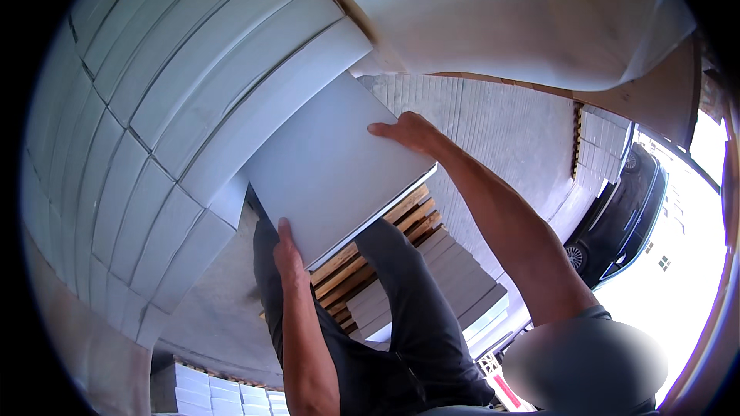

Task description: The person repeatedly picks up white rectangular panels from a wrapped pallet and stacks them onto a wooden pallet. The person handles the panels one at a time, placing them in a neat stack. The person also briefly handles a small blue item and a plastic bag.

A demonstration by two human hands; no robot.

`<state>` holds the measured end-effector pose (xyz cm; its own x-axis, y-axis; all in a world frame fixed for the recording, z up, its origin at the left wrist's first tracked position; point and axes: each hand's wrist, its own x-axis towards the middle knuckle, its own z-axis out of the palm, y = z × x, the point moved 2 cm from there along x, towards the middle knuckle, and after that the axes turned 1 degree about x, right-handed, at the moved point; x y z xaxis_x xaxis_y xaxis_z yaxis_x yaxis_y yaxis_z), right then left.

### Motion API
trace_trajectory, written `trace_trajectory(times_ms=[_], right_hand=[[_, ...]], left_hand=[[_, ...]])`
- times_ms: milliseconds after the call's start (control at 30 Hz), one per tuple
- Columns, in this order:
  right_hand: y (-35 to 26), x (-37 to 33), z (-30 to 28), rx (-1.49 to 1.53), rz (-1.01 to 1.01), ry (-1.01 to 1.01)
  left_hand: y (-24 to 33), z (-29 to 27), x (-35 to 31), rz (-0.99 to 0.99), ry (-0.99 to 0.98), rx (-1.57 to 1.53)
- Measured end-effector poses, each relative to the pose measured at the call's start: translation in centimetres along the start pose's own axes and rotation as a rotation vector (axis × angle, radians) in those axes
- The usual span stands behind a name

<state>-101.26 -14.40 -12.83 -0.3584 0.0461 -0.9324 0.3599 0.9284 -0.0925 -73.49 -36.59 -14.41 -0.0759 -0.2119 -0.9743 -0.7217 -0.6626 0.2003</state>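
Observation:
A flat white box (335, 162) lies level between my two hands, in front of my legs. My left hand (287, 250) grips its near left edge, with the thumb on top and the fingers hidden beneath. On the right side my right hand (412, 132) holds the opposite edge, its thumb laid over the top face and its other fingers mostly out of sight. The far left edge of the box meets a tall stack of similar white boxes (231, 69); whether they touch I cannot tell.
Wooden pallets (335, 276) and a lower pile of white boxes (432, 277) stand by my legs. A large pale wrapped bulk (524, 8) fills the top, with brown cardboard (651, 100) beside it. Further right are more stacked boxes (600, 142) and a dark car (626, 212).

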Motion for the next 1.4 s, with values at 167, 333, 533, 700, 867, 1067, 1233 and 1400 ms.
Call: trace_trajectory(times_ms=[167,333,533,700,867,1067,1233,1400], right_hand=[[-0.7,2.9,-0.9,-0.029,-0.016,-0.024],[2.6,2.3,-0.9,0.664,0.08,-0.064],[4.0,-2.7,0.9,1.457,-0.174,-0.307],[-3.2,-6.4,6.1,1.353,-0.626,-0.327],[-11.2,-6.5,6.8,1.034,-0.345,-0.062],[-10.5,-6.5,6.8,0.896,-0.265,-0.04],[-4.9,-7.3,7.3,0.475,-0.62,-0.109],[4.7,-13.3,10.7,0.236,-0.584,0.099]], left_hand=[[0.7,1.4,1.0,0.005,0.034,-0.241],[1.4,1.0,0.1,0.031,-0.07,-0.577],[2.2,-0.4,-0.2,0.179,-0.193,-0.64],[6.0,-0.7,-0.9,0.241,-0.449,-0.836],[8.0,-0.1,-2.6,0.115,-0.342,-0.613],[2.6,-1.9,-3.5,-0.052,-0.286,-0.113],[4.7,-6.0,-9.1,0.103,-0.238,0.006],[5.7,-15.2,-13.9,0.187,-0.051,0.233]])
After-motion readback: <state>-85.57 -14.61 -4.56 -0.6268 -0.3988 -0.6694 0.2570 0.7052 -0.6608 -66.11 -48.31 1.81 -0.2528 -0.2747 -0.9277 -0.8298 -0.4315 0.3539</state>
